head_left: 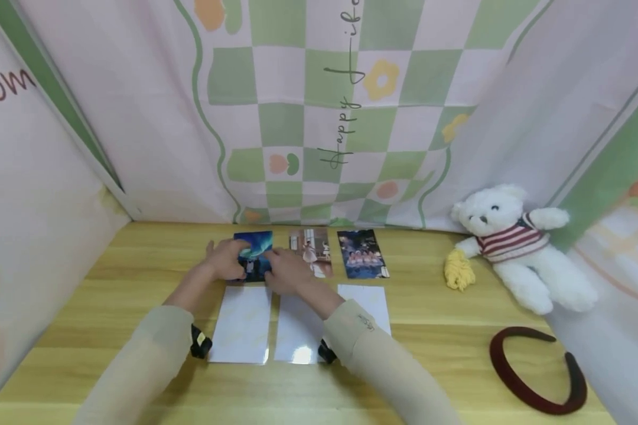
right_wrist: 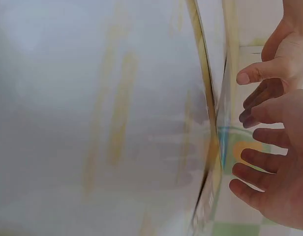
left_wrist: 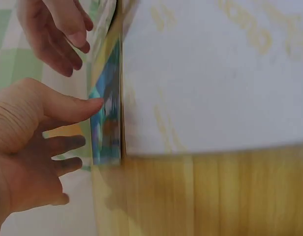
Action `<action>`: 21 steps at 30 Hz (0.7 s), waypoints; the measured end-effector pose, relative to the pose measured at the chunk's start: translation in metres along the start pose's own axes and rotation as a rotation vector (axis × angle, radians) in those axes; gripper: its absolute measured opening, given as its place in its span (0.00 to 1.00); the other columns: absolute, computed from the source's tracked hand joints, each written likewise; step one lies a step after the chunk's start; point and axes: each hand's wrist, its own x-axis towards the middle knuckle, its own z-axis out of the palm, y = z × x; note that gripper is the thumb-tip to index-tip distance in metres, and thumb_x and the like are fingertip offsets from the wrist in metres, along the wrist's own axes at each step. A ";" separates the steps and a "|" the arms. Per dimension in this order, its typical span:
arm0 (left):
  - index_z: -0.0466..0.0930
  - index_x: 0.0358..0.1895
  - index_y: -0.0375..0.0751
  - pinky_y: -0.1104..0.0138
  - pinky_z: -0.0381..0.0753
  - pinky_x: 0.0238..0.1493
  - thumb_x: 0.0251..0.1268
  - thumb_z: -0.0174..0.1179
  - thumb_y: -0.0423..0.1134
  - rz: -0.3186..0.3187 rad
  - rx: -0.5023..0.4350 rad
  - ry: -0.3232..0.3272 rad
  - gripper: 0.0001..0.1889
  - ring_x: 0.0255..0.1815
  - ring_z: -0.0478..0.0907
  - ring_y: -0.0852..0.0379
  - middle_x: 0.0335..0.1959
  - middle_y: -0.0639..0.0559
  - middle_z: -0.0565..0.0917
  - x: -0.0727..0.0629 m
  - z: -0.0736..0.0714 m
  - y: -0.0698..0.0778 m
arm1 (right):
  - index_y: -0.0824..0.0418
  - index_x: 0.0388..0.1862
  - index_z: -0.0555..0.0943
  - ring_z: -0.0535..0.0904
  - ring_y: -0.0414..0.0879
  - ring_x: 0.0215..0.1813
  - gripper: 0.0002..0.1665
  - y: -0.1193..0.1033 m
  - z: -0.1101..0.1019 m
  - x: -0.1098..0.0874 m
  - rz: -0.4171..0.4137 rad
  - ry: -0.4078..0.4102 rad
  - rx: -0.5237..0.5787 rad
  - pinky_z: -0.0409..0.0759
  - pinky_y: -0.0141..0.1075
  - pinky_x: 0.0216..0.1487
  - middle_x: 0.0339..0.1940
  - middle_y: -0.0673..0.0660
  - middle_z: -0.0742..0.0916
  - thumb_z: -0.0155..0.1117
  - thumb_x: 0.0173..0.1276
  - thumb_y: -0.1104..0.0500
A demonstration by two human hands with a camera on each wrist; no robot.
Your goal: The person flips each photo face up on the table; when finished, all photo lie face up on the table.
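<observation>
A blue picture card (head_left: 258,238) lies at the back left of the table. My left hand (head_left: 224,260) is at the card's left side, and my right hand (head_left: 289,270) at its right. In the left wrist view, the left hand (left_wrist: 31,142) has its thumb stretched over the card (left_wrist: 108,113) and its fingers spread. The right hand (right_wrist: 274,172) shows spread, slightly bent fingers in the right wrist view. Neither hand grips anything; whether a fingertip touches the card, I cannot tell. Right of it lie a dancer picture card (head_left: 319,251) and a dark picture card (head_left: 361,254).
In front lie a left white sheet (head_left: 241,324), a middle one (head_left: 298,330) and a right one (head_left: 369,304), partly under my right arm. A white teddy bear (head_left: 516,248), yellow yarn bundle (head_left: 459,270) and dark red headband (head_left: 531,395) are at right. A curtain (head_left: 329,130) hangs behind.
</observation>
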 end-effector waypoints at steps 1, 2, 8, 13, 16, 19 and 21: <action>0.71 0.74 0.35 0.23 0.42 0.79 0.50 0.67 0.31 0.011 -0.008 0.010 0.40 0.78 0.65 0.28 0.75 0.34 0.74 0.000 0.001 0.003 | 0.59 0.79 0.68 0.73 0.57 0.78 0.31 0.003 -0.002 -0.004 -0.005 0.008 -0.001 0.71 0.53 0.82 0.78 0.60 0.76 0.55 0.80 0.52; 0.71 0.73 0.35 0.22 0.42 0.79 0.50 0.66 0.31 0.029 -0.004 0.021 0.40 0.78 0.67 0.29 0.74 0.35 0.75 0.000 0.001 0.008 | 0.59 0.78 0.69 0.74 0.57 0.77 0.31 0.007 -0.005 -0.009 -0.009 0.014 0.001 0.71 0.52 0.81 0.77 0.60 0.77 0.55 0.80 0.53; 0.71 0.74 0.35 0.26 0.35 0.82 0.61 0.66 0.35 0.140 0.017 0.021 0.34 0.82 0.63 0.36 0.77 0.37 0.72 -0.001 0.017 0.051 | 0.65 0.69 0.76 0.79 0.60 0.70 0.24 0.039 -0.014 -0.040 -0.070 0.085 0.008 0.77 0.53 0.76 0.69 0.63 0.83 0.57 0.78 0.57; 0.73 0.72 0.38 0.30 0.37 0.84 0.69 0.65 0.39 0.275 0.043 0.000 0.29 0.82 0.65 0.40 0.76 0.41 0.74 -0.002 0.039 0.096 | 0.67 0.70 0.75 0.83 0.62 0.64 0.27 0.067 -0.021 -0.074 -0.051 0.089 0.004 0.82 0.55 0.69 0.64 0.66 0.85 0.61 0.74 0.60; 0.73 0.72 0.42 0.31 0.40 0.84 0.70 0.65 0.43 0.377 0.103 -0.032 0.29 0.82 0.64 0.40 0.78 0.42 0.72 -0.002 0.053 0.124 | 0.68 0.66 0.78 0.85 0.60 0.56 0.25 0.084 -0.023 -0.095 -0.049 0.111 -0.038 0.85 0.54 0.63 0.55 0.66 0.88 0.63 0.72 0.61; 0.67 0.77 0.39 0.39 0.43 0.88 0.73 0.62 0.47 0.419 0.134 -0.108 0.34 0.86 0.58 0.40 0.82 0.40 0.65 -0.008 0.065 0.146 | 0.69 0.62 0.80 0.86 0.61 0.55 0.23 0.097 -0.022 -0.117 -0.044 0.119 -0.084 0.85 0.55 0.63 0.52 0.66 0.89 0.65 0.71 0.61; 0.65 0.78 0.36 0.45 0.46 0.89 0.74 0.61 0.50 0.428 0.162 -0.154 0.36 0.87 0.55 0.41 0.83 0.38 0.62 -0.013 0.071 0.156 | 0.71 0.60 0.80 0.85 0.63 0.57 0.22 0.103 -0.020 -0.129 -0.033 0.121 -0.097 0.82 0.56 0.67 0.54 0.68 0.89 0.66 0.70 0.62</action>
